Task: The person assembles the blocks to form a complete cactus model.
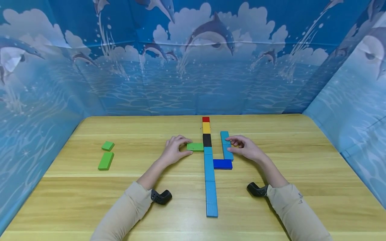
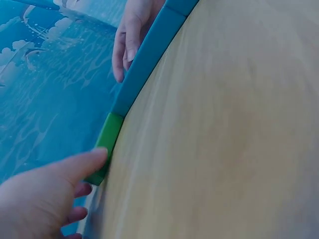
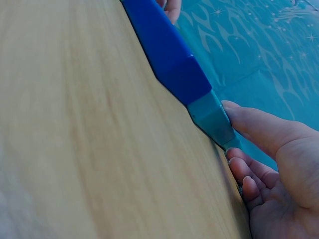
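My left hand (image 1: 176, 149) pinches the left end of a green block (image 1: 195, 147) between thumb and forefinger. That block's right end meets a long upright row of light blue blocks (image 1: 209, 169). At the right, my right hand (image 1: 246, 147) touches the right side of two light blue blocks (image 1: 224, 138) laid end to end, thumb and forefinger apart. A small bit of yellow shows among its fingers; what it is I cannot tell. Between the row and this pair lies a dark blue block (image 1: 222, 164). In the right wrist view the thumb (image 3: 264, 127) is against the light blue block (image 3: 212, 117).
Above the light blue row come a black block (image 1: 207, 140), a yellow block (image 1: 206, 127) and a red block (image 1: 205, 119). Two loose green blocks, a short one (image 1: 108, 146) and a longer one (image 1: 106, 161), lie at the left. A dolphin-print curtain (image 1: 193, 83) borders the wooden table (image 1: 75, 204).
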Demonstrator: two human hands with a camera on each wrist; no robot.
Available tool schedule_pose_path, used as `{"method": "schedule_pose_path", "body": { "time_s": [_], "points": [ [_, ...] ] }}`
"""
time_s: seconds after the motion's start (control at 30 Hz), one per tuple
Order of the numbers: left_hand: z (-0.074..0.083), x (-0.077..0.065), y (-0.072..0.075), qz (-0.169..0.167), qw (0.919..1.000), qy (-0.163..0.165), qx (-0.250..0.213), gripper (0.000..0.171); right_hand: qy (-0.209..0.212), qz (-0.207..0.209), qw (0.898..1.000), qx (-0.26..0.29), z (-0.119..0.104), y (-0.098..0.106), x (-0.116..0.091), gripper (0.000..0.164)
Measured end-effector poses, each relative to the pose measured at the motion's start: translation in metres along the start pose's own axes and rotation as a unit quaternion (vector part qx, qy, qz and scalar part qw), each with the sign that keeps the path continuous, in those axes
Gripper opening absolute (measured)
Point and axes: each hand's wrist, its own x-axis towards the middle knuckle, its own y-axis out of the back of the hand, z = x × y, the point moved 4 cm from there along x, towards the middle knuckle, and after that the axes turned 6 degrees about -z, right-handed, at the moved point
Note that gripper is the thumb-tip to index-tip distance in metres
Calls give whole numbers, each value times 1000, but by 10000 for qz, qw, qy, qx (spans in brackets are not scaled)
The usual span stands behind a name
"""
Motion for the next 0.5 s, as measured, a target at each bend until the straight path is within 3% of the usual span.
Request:
{"method": "schedule_pose_path", "body": {
  "time_s": [0.1,0.23,0.5],
  "points": [
    [1,-4,13,108,9997,-47,-192,45,56,1,10000,5,4,0,2,41],
    [-1,-14,42,377,9984,4,-418,49,90,61,9999,28,20,0,7,41],
    [-32,-59,98,672,9963,388,-358,53,122,95,9999,15,38,2,12,43]
  ]
}}
